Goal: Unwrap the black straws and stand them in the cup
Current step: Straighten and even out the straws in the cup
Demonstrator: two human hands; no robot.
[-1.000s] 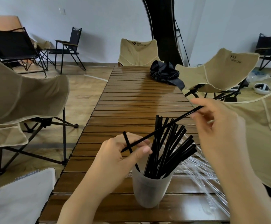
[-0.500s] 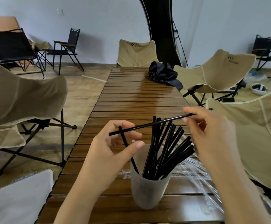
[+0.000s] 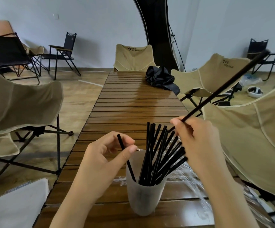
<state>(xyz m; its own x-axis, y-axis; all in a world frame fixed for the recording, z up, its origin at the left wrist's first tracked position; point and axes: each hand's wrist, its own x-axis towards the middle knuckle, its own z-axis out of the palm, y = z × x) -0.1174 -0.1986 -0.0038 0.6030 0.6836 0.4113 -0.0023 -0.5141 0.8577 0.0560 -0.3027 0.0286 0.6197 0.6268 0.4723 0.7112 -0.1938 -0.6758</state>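
Observation:
A frosted white cup [image 3: 143, 198] stands near the front of the slatted wooden table [image 3: 133, 106]. Several black straws [image 3: 161, 153] fan out of it to the right, and one lone straw [image 3: 121, 143] leans left. My right hand [image 3: 199, 142] grips the lower end of a bare black straw [image 3: 223, 86] that points up and to the right, above the cup's straws. My left hand [image 3: 103, 158] hovers left of the cup, thumb and forefinger pinched by the lone straw, with a sliver of clear wrapper [image 3: 138, 149] at the thumb tip.
Crumpled clear wrappers [image 3: 189, 176] lie on the table right of the cup. A black bag [image 3: 161, 78] sits at the far right of the table. Beige camp chairs [image 3: 256, 137] crowd both sides, and one [image 3: 133, 58] stands at the far end.
My right hand pulled the straw away from my left hand and swung its far end up and right. My left hand stayed beside the cup, still pinched.

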